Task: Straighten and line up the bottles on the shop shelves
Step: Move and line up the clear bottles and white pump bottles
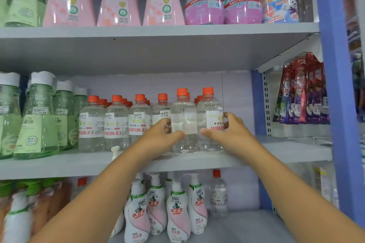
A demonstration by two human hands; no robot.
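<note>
Row of clear orange-capped bottles point(116, 122) upright along the front of the middle shelf point(59, 163), white labels facing out, more caps behind. Second-from-right bottle point(183, 120) turned, label to the back, standing a touch forward, gripped at the left side. Rightmost bottle point(209, 118) upright just beside it, label half-turned, gripped round the right side
</note>
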